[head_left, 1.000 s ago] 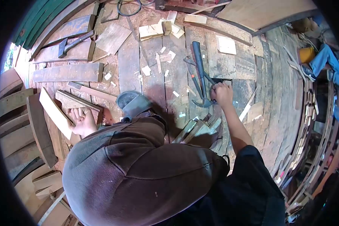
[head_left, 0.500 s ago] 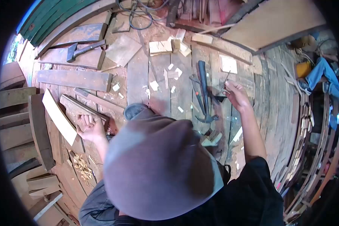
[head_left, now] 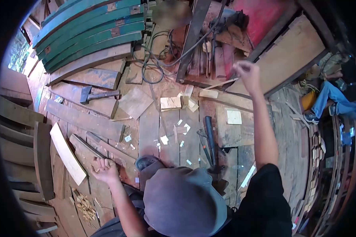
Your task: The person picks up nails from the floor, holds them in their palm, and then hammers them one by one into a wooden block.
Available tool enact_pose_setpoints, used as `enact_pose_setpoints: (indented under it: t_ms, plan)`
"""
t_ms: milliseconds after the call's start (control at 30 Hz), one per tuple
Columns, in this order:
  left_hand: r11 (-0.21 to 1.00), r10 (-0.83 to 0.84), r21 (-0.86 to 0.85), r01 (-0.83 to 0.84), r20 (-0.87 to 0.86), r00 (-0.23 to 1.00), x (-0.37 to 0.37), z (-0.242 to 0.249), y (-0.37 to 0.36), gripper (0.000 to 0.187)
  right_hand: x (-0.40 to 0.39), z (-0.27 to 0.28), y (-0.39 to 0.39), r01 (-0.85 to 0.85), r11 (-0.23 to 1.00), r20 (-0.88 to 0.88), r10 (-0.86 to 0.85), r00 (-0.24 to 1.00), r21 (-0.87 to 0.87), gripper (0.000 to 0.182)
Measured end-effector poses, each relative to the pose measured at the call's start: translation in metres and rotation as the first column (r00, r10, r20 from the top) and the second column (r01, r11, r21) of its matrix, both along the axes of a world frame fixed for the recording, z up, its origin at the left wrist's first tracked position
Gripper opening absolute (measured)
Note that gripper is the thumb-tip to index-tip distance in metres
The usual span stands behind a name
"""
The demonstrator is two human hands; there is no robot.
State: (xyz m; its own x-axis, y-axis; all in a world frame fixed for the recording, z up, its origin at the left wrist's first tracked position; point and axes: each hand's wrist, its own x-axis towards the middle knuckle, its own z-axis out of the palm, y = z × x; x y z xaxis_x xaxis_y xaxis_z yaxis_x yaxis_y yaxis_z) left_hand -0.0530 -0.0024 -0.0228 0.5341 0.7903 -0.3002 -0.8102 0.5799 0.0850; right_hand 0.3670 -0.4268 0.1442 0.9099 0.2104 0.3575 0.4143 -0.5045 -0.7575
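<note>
My left hand (head_left: 106, 170) is low on the left with its fingers curled. It is beside a narrow dark board (head_left: 91, 149); anything inside the fingers is hidden. To its left lies a pale curved plank (head_left: 68, 155). My right hand (head_left: 247, 77) is raised at the upper right, thumb and fingers pinched together and slightly blurred. Whatever they may hold cannot be made out. Behind that hand is a leaning tan panel (head_left: 288, 55). Below it, a small whitish square (head_left: 233, 117) rests on a board. A hammer (head_left: 210, 138) lies on the floor, its head partly hidden.
A hatchet (head_left: 86, 95) lies on planks at the left. Green curved boards (head_left: 91, 29) are stacked behind it, beside looped cables (head_left: 152, 67). Wood blocks (head_left: 170, 103) and scraps lie mid-floor, shavings (head_left: 86, 207) at lower left. Another person's jeans-clad leg (head_left: 324, 98) shows at right.
My right hand has risen forward, away from the floor boards. A thin dark piece seen at its fingers before is no longer distinguishable. My left hand stays curled, while the view has tilted forward.
</note>
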Motion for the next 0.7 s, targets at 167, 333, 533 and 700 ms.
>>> enact_pose_setpoints:
  t_ms: [167,333,533,700]
  plan:
    - [1.0,-0.001,0.008,0.001,0.005,1.0,0.003,0.01,-0.006,0.025,0.092,0.091,0.013,0.311,0.887,0.239,-0.239,0.941,-0.34,0.024]
    - [1.0,-0.03,0.006,0.03,0.066,0.997,0.003,0.007,-0.015,0.028,0.111,0.12,0.011,0.42,0.814,0.353,-0.285,0.891,-0.402,0.028]
    - [1.0,-0.013,-0.016,0.011,-0.181,0.983,-0.004,-0.005,-0.004,0.031,-0.023,0.016,-0.011,0.016,0.999,0.033,-0.015,0.999,-0.028,0.041]
    - [0.992,-0.127,0.02,0.127,-0.006,0.992,-0.01,0.002,-0.006,0.025,-0.182,-0.151,-0.048,-0.19,0.906,-0.469,-0.01,0.883,-0.377,0.031]
